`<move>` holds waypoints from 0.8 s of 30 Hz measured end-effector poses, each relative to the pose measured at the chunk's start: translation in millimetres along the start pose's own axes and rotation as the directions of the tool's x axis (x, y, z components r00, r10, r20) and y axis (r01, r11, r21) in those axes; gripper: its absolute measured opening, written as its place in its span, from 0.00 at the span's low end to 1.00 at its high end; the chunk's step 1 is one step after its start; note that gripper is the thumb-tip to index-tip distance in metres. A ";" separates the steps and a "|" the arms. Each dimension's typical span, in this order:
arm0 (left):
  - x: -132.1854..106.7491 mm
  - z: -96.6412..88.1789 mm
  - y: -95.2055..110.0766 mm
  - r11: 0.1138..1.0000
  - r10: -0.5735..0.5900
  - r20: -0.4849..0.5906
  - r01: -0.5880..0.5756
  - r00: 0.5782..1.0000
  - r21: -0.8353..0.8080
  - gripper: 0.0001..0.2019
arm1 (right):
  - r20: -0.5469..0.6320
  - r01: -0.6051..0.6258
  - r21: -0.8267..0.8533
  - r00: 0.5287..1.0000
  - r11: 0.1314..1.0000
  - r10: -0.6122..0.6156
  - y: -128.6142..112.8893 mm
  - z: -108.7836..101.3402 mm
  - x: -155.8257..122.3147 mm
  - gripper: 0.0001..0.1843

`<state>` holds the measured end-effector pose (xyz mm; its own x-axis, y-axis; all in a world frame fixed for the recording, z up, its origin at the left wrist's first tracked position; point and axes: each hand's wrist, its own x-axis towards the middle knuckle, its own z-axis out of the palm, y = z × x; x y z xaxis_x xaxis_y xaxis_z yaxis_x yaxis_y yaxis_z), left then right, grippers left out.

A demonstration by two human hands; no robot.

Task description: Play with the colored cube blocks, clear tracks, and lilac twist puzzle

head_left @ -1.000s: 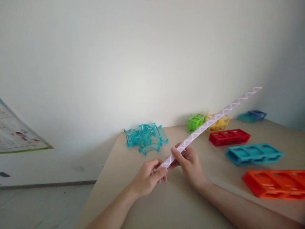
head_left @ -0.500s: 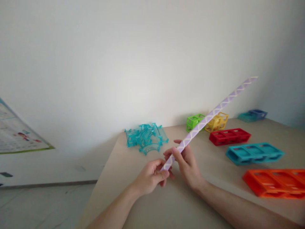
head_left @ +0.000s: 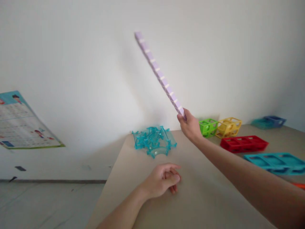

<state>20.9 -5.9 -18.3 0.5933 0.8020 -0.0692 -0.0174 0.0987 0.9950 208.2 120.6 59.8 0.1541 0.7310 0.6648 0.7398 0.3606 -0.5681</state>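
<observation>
My right hand (head_left: 190, 125) is closed around the lower end of a long lilac stick (head_left: 160, 75) with pale stripes across it. The stick slants up and to the left in front of the wall. My left hand (head_left: 164, 180) is over the near part of the table (head_left: 190, 203), its fingers loosely curled and apart, holding nothing. Beyond it lies a pile of clear turquoise plastic pieces (head_left: 154, 141), some with curved edges, at the table's back left.
On the right stand open-framed plastic blocks: green (head_left: 208, 128), yellow (head_left: 229, 127), red (head_left: 244, 143) and turquoise (head_left: 274, 163). An orange piece (head_left: 299, 185) shows at the right edge. Blue pieces (head_left: 275, 121) lie in the far corner. A poster (head_left: 26, 124) hangs on the wall.
My left hand has let go of the lilac stick. My right hand has lifted it and swung its far end from the upper right to the upper left. The view has shifted slightly.
</observation>
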 end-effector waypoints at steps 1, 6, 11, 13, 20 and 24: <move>0.6 0.1 0.2 1.000 0.000 0.002 0.000 1.000 0.000 0.28 | 0.041 0.049 -0.079 0.998 0.996 -0.046 1.5 -0.1 13.9 0.22; 2.4 0.7 -0.7 1.000 -0.007 -0.003 0.007 1.000 0.009 0.25 | 0.244 0.257 -0.377 0.954 0.890 -0.173 17.7 -0.4 60.5 0.21; 2.4 0.6 -4.3 0.999 -0.003 0.005 0.002 1.000 0.037 0.22 | 0.344 0.372 -0.432 0.910 0.822 -0.231 42.2 -3.2 58.8 0.18; 2.4 0.8 -4.2 0.999 -0.012 0.001 0.012 1.000 0.041 0.21 | 0.368 0.391 -0.470 0.902 0.791 -0.228 51.0 -3.2 51.0 0.17; 2.7 0.0 -3.6 0.999 -0.013 -0.001 0.013 1.000 0.042 0.21 | 0.391 0.411 -0.574 0.897 0.709 -0.203 64.5 9.3 31.2 0.14; 2.5 -1.6 -5.0 1.000 -0.002 0.003 0.001 1.000 0.023 0.22 | 0.357 0.371 -0.626 0.918 0.686 -0.170 59.8 12.0 29.8 0.14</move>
<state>21.2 -3.4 -23.6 0.5961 0.7998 -0.0704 0.0020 0.0863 0.9963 249.2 170.9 39.8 -0.2185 0.8170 0.5336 0.9747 0.1561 0.1600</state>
